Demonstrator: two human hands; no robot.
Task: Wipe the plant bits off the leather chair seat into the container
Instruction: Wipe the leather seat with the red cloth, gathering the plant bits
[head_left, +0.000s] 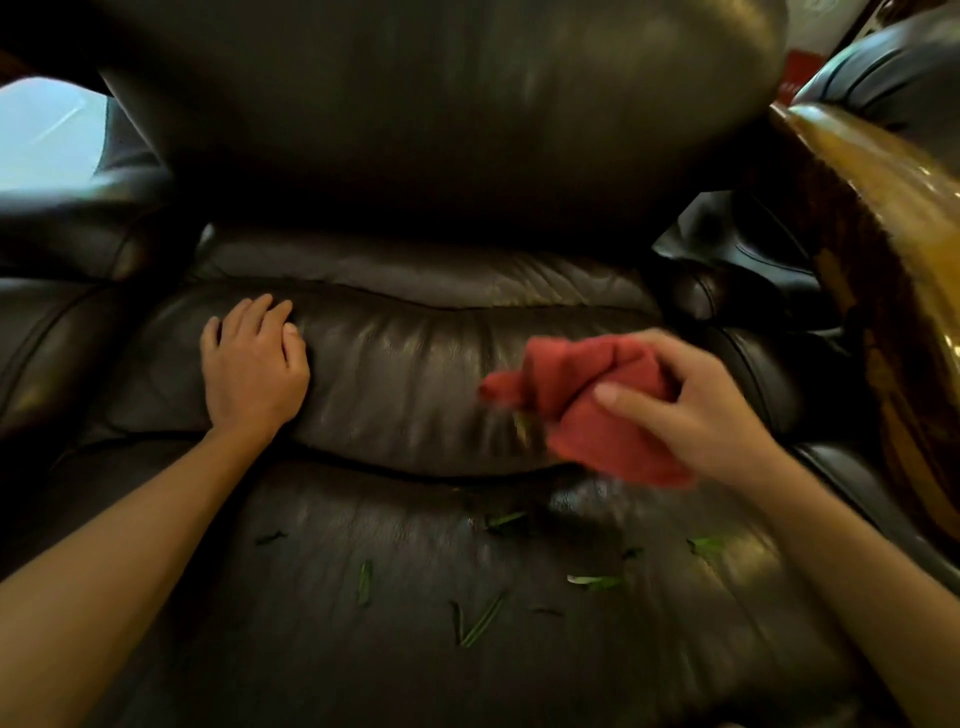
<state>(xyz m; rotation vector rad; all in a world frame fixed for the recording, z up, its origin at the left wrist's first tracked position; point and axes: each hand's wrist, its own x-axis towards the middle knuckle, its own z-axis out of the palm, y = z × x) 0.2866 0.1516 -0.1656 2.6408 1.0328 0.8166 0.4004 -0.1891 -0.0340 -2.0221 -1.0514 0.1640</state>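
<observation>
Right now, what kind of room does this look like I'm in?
Probably a living room or lounge at home, though little beyond the furniture shows. A big padded dark leather chair fills the view, a second leather seat stands at the right, and a polished wooden surface sits between them.

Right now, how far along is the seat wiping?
Early to midway. Done: the raised back cushion under the flat left hand looks free of bits. In hand: the right hand grips a red cloth, blurred and apparently above the leather. Left: green plant bits still scatter the front seat; no container is in view.
</observation>
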